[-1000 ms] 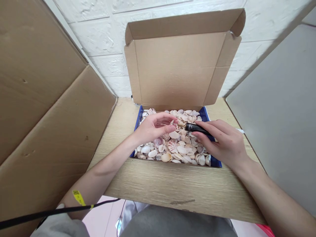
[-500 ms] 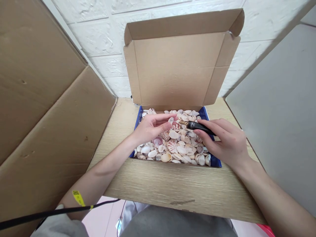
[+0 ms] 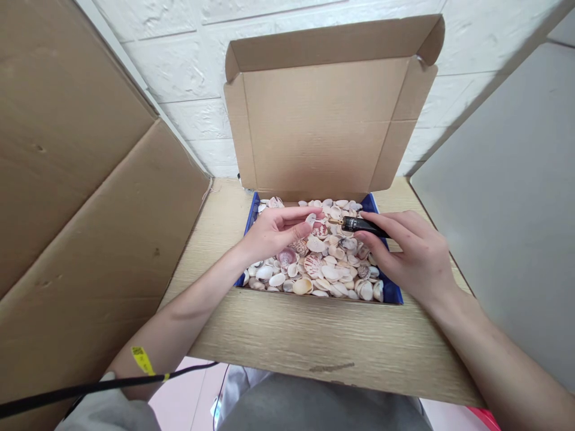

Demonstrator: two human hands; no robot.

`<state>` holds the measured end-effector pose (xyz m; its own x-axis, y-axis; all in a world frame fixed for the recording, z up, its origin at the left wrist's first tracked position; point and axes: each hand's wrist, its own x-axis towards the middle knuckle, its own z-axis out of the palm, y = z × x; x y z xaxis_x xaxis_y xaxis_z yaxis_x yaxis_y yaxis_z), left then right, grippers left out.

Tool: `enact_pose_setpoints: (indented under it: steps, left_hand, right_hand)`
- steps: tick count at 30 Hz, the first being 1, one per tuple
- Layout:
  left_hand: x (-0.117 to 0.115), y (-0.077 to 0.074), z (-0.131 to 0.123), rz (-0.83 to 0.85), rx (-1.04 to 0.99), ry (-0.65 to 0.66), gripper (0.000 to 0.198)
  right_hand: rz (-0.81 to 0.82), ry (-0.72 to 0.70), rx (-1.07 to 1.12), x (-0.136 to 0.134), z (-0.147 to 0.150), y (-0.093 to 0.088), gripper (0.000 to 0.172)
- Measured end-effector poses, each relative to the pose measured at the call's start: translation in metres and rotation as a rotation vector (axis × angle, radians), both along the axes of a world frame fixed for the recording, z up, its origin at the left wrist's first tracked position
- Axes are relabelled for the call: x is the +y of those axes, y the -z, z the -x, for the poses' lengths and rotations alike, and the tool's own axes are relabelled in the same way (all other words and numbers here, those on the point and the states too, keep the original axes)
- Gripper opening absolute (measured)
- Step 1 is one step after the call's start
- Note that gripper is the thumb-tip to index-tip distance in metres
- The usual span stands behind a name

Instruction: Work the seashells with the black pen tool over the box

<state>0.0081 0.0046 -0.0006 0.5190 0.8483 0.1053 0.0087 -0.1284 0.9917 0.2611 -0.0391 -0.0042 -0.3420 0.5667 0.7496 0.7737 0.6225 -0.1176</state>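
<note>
Head view: at three o'clock, a black tool [image 3: 365,225] is gripped between thumb and fingers of the right hand [image 3: 415,254], aimed toward nine o'clock, where a pale shell [image 3: 311,219] is pinched between thumb and fingers of the left hand [image 3: 273,233]. Beneath, a box [image 3: 392,288] is filled with loose shells [image 3: 331,273]; at twelve, its lid [image 3: 318,120] is raised.

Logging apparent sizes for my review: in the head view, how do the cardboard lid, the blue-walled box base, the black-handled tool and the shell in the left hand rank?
1. Cardboard lid
2. Blue-walled box base, partly covered
3. Black-handled tool
4. Shell in the left hand
</note>
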Motion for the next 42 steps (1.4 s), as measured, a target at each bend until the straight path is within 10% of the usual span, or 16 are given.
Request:
enact_pose_setpoints:
  steps: [42]
  left_hand:
    - [-0.0032,-0.0063,-0.0015,0.185,-0.016,0.025,0.052]
  right_hand:
    - [0.146,-0.002,-0.024,-0.002,-0.0023,0.0055,0.018]
